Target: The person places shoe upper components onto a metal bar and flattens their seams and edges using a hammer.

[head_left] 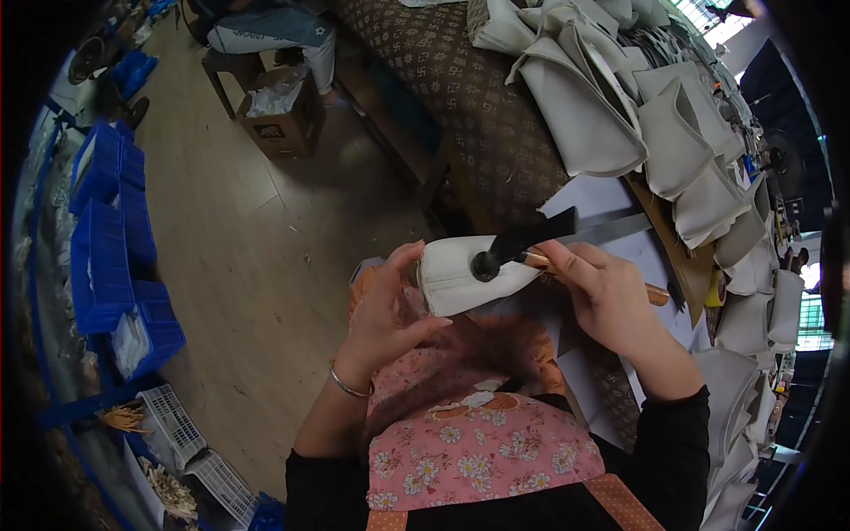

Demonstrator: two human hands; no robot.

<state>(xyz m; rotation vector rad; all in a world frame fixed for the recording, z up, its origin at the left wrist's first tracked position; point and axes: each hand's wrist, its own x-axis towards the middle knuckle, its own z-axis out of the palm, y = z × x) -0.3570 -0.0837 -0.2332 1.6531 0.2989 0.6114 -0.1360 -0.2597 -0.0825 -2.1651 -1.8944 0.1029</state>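
Note:
A white shoe-like piece with a center seam lies in front of my body. My left hand holds its left end, with the thumb below and fingers above. My right hand is wrapped round the wooden handle of a black-headed hammer. The round face of the hammer head is over the upper side of the white piece; whether it touches is hard to tell. What supports the piece from below is hidden.
White folded pieces are heaped at the right on a patterned cloth. Blue bins and white baskets line the left. A cardboard box stands near a seated person.

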